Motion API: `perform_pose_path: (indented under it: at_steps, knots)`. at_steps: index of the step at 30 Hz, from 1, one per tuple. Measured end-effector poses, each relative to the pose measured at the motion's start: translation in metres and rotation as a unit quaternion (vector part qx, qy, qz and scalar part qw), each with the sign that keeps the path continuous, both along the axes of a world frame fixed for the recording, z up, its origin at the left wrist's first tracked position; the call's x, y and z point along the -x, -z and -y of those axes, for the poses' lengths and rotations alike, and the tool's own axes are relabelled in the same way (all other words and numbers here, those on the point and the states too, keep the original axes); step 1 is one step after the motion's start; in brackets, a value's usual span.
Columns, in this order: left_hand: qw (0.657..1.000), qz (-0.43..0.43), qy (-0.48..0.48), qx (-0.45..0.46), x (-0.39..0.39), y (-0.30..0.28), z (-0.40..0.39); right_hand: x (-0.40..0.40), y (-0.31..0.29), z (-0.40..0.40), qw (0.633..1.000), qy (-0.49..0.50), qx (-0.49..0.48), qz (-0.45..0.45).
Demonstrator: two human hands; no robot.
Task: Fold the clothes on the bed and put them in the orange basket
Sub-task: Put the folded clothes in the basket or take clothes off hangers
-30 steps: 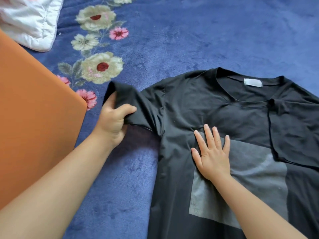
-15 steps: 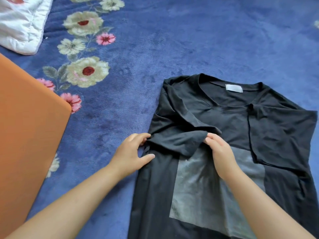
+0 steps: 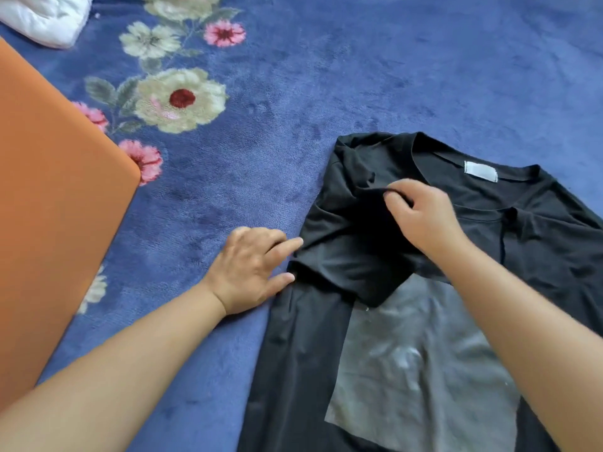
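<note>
Black T-shirt flat on blue floral blanket, centre-right of frame, grey print panel facing up. Near sleeve folded inward over chest. Right hand pinches fold of sleeve fabric below collar. Left hand holds nothing, fingers straight, tips touching shirt's left edge. Orange basket at left edge. White quilted bedding upper left corner.

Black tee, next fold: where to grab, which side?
Judgement: pinch the black tee along its straight left side edge below the folded-in sleeve, coming from the blanket side by the left hand; that edge lies flat and exposed.
</note>
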State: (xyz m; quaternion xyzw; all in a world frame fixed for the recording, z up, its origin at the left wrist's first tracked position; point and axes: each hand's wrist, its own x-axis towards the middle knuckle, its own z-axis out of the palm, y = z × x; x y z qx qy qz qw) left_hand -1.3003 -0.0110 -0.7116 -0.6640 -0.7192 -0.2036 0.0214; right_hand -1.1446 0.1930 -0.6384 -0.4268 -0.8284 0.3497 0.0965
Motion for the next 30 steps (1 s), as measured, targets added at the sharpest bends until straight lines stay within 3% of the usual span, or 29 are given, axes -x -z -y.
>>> perform_pose_path:
  at_steps: [2, 4, 5, 7, 9, 11, 13, 17, 19, 22, 25, 27, 30]
  knots:
    - [0.988, -0.009, -0.154, 0.019, 0.018, 0.004, 0.002, 0.000, -0.008, -0.022, 0.960, 0.139, 0.235, -0.068]
    - [0.962, 0.000, -0.264, 0.065, 0.027, 0.007, -0.002, -0.003, -0.007, -0.041, 0.912, 0.265, 0.312, -0.035]
    - [0.956, 0.005, -0.280, 0.091, 0.027, 0.010, -0.004, -0.004, -0.007, -0.045, 0.912, 0.281, 0.295, 0.037]
    - [0.952, 0.011, -0.282, 0.117, 0.027, 0.011, -0.009, -0.003, -0.008, -0.048, 0.946, 0.205, 0.171, 0.184]
    - [0.952, 0.010, -0.284, 0.115, 0.028, 0.012, -0.011, 0.011, -0.013, -0.047, 0.977, 0.114, -0.001, 0.181]
    - [0.951, 0.005, -0.289, 0.112, 0.029, 0.015, -0.011, 0.037, -0.021, -0.040, 0.988, 0.021, -0.029, 0.153]
    - [0.951, -0.002, -0.292, 0.105, 0.032, 0.018, -0.012, 0.061, -0.016, -0.037, 0.971, -0.080, -0.039, 0.221]
    - [0.953, -0.006, -0.289, 0.085, 0.033, 0.024, -0.011, 0.088, -0.011, -0.043, 0.931, -0.153, -0.075, 0.321]
    - [0.954, -0.010, -0.287, 0.084, 0.033, 0.025, -0.011, 0.091, -0.017, -0.049, 0.937, -0.154, -0.042, 0.312]
    - [0.954, -0.011, -0.289, 0.081, 0.034, 0.025, -0.012, 0.095, -0.032, -0.054, 0.957, -0.078, 0.198, 0.198]
    - [0.953, -0.012, -0.293, 0.077, 0.035, 0.026, -0.012, 0.109, -0.037, -0.059, 0.929, -0.038, 0.361, 0.073]
    - [0.952, -0.013, -0.296, 0.077, 0.034, 0.026, -0.013, 0.122, -0.024, -0.059, 0.934, 0.000, 0.356, 0.032]
    - [0.952, -0.012, -0.298, 0.075, 0.035, 0.027, -0.012, 0.144, 0.002, -0.052, 0.953, 0.041, 0.298, 0.044]
